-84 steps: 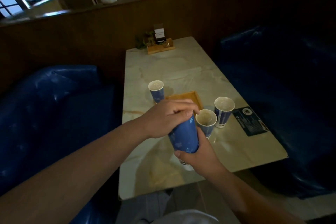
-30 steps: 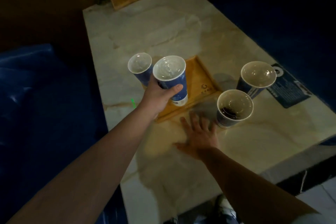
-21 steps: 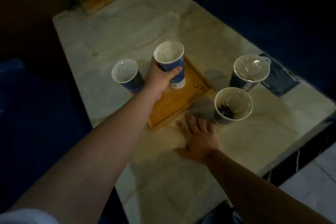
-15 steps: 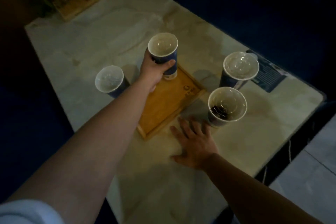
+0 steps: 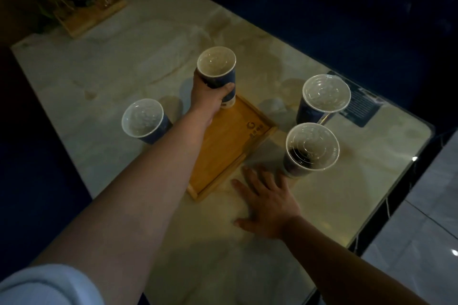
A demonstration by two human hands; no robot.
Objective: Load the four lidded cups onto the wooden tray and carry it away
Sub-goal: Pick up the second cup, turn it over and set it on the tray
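Setting the first blue lidded paper cup [image 5: 218, 74] on the far corner of the rectangular wooden tray [image 5: 230, 146], the left hand [image 5: 210, 96] grips it while the right hand [image 5: 270, 195] lies flat, empty; release comes next.

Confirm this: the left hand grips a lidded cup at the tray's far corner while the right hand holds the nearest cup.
Not quite. In the head view the right hand lies flat on the table, holding nothing. The left hand does grip a lidded cup at the tray's far corner.

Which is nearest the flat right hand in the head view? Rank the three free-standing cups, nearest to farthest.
From the right hand:
1. Dark-drink cup, just beyond the fingertips, right of the tray.
2. Far-right cup, behind it, by the dark card.
3. Left cup, across the tray.
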